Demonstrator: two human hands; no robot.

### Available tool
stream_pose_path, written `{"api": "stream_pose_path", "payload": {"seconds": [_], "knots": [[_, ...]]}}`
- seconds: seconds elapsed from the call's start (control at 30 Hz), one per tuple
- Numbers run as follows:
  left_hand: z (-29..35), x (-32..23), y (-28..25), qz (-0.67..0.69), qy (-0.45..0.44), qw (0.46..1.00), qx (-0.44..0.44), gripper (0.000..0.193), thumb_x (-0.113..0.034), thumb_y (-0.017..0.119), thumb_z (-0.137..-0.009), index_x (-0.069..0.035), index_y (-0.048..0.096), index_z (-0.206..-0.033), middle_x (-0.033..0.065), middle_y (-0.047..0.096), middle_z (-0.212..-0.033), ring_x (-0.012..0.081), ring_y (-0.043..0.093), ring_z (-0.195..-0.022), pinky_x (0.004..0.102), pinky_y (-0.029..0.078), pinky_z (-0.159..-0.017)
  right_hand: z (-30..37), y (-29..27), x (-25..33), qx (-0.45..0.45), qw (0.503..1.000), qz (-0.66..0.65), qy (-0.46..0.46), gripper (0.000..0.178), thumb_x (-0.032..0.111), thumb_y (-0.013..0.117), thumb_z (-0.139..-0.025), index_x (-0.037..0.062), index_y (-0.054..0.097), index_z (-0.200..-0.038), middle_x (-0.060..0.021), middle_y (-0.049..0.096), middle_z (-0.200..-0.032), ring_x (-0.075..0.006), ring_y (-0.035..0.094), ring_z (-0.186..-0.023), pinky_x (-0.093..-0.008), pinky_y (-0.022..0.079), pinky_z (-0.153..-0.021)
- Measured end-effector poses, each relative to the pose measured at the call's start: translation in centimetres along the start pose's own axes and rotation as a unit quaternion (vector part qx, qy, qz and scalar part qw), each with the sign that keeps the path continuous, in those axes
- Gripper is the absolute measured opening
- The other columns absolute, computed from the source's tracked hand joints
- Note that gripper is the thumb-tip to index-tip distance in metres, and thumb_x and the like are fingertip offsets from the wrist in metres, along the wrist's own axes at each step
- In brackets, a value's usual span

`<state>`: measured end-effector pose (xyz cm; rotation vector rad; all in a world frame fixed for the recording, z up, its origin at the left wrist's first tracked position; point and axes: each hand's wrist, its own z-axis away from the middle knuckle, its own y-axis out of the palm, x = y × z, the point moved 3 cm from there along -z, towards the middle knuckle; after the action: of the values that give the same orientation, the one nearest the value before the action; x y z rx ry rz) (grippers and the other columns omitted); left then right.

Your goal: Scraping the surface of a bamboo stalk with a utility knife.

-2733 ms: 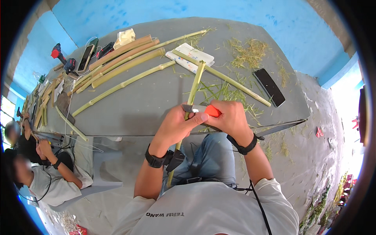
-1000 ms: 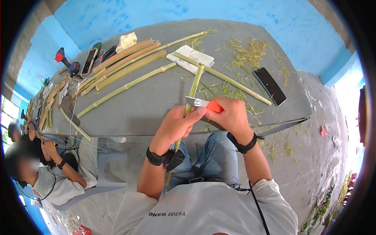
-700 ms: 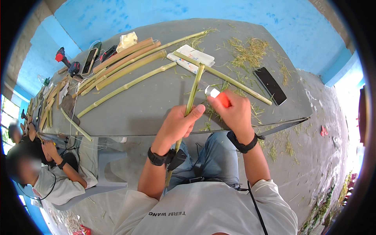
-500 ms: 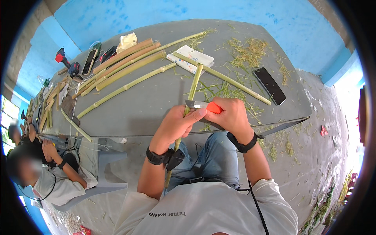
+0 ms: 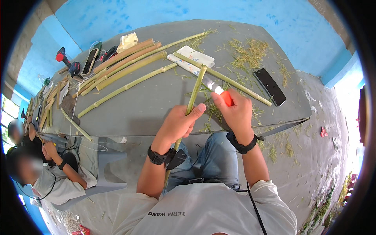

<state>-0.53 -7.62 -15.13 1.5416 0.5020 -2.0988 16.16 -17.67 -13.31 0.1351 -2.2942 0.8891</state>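
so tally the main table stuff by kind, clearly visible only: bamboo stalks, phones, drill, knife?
Long bamboo stalks: 7, six on the table, one in the left hand
Phones: 2, and
Cordless drill: 1
Orange-handled knife: 1, in the right hand
Total: 11

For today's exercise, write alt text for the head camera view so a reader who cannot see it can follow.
Seen from above, a seated person's left hand grips a green bamboo stick while the right hand holds an orange-handled knife to it. More bamboo stalks, shavings and a black phone lie on the grey table.
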Motion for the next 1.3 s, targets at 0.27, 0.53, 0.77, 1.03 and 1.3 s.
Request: {"api": "stream_pose_path", "payload": {"seconds": [0.27, 0.53, 0.77, 1.03, 1.3], "knots": [[-0.2, 0.5, -0.3, 0.011, -0.005, 1.000, 0.020, 0.064, -0.060, 0.063, -0.094, -0.014, 0.037, -0.058, -0.0045, 0.035, -0.051, 0.0067, 0.032, -0.042, 0.0270, 0.025, -0.038, 0.4, 0.8, 0.2, 0.120, 0.987, 0.028, -0.104, 0.045, 0.050, 0.080, -0.075, 0.0097, 0.063, -0.066, -0.0096, 0.059, -0.057, -0.0318, 0.059, -0.051, -0.0377, 0.046, -0.048], [0.2, -0.6, 0.3, -0.017, -0.013, 1.000, 0.007, 0.065, -0.060, 0.063, -0.094, -0.013, 0.037, -0.058, -0.0040, 0.037, -0.050, 0.0073, 0.035, -0.041, 0.0274, 0.027, -0.038, -0.2, 0.4, -0.5, 0.008, 0.998, 0.052, -0.046, 0.047, 0.047, 0.079, -0.081, 0.0073, 0.059, -0.067, -0.0110, 0.057, -0.059, -0.0319, 0.056, -0.051, -0.0376, 0.043, -0.047], [-0.2, 0.6, -0.2, 0.005, 0.003, 1.000, 0.030, 0.060, -0.062, 0.059, -0.096, -0.013, 0.041, -0.067, -0.0053, 0.036, -0.055, 0.0065, 0.033, -0.045, 0.0267, 0.027, -0.041, -0.2, -0.2, -0.5, -0.040, 0.998, -0.011, 0.054, 0.048, 0.046, 0.079, -0.082, 0.0054, 0.059, -0.069, -0.0135, 0.056, -0.058, -0.0338, 0.054, -0.050, -0.0389, 0.044, -0.048], [-0.1, 1.1, -0.3, 0.123, 0.012, 0.988, 0.088, 0.054, -0.063, 0.045, -0.101, -0.011, 0.046, -0.085, -0.0042, 0.040, -0.069, 0.0060, 0.035, -0.056, 0.0234, 0.031, -0.047, 0.3, 0.9, 0.3, 0.105, 0.990, 0.021, -0.088, 0.049, 0.050, 0.080, -0.078, 0.0072, 0.060, -0.064, -0.0109, 0.056, -0.055, -0.0326, 0.055, -0.049, -0.0385, 0.044, -0.047], [-0.1, 1.0, -0.4, 0.027, 0.024, 0.998, 0.055, 0.058, -0.061, 0.050, -0.100, -0.010, 0.043, -0.075, -0.0037, 0.041, -0.063, 0.0058, 0.037, -0.052, 0.0240, 0.032, -0.045, -0.5, 0.2, -1.0, -0.046, 0.997, 0.046, 0.051, 0.048, 0.049, 0.080, -0.081, 0.0059, 0.061, -0.070, -0.0117, 0.054, -0.056, -0.0326, 0.053, -0.049, -0.0387, 0.043, -0.047]]}}
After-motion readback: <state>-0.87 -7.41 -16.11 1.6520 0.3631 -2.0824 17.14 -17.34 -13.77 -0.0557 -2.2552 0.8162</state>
